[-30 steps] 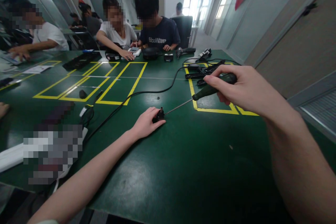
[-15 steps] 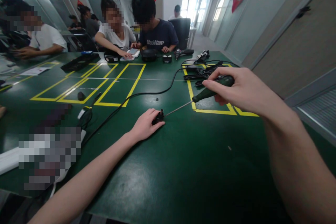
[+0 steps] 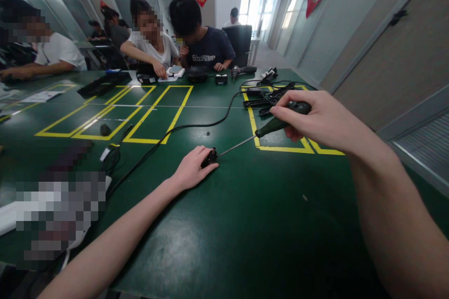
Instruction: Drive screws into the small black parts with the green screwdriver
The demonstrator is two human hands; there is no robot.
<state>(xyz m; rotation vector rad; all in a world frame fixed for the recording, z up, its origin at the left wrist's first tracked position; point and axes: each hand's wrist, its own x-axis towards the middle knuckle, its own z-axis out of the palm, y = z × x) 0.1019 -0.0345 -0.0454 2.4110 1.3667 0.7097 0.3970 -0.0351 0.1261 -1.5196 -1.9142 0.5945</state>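
My left hand (image 3: 192, 168) lies on the green table (image 3: 245, 224) with its fingers closed round a small black part (image 3: 211, 156), pinning it down. My right hand (image 3: 321, 118) grips the dark green handle of a screwdriver (image 3: 277, 124). The thin metal shaft slants down to the left and its tip meets the black part. Both forearms reach in from the bottom of the view.
Yellow tape rectangles (image 3: 154, 112) mark the table. A black cable (image 3: 189, 126) runs from the left across to a pile of black parts (image 3: 268, 96) behind my right hand. Several people sit at the far and left sides with devices. A blurred patch (image 3: 59, 215) lies near left.
The view has shifted slightly; both hands keep their hold, and the screwdriver tip stays on the black part. A seated person across the table has drawn a hand back.
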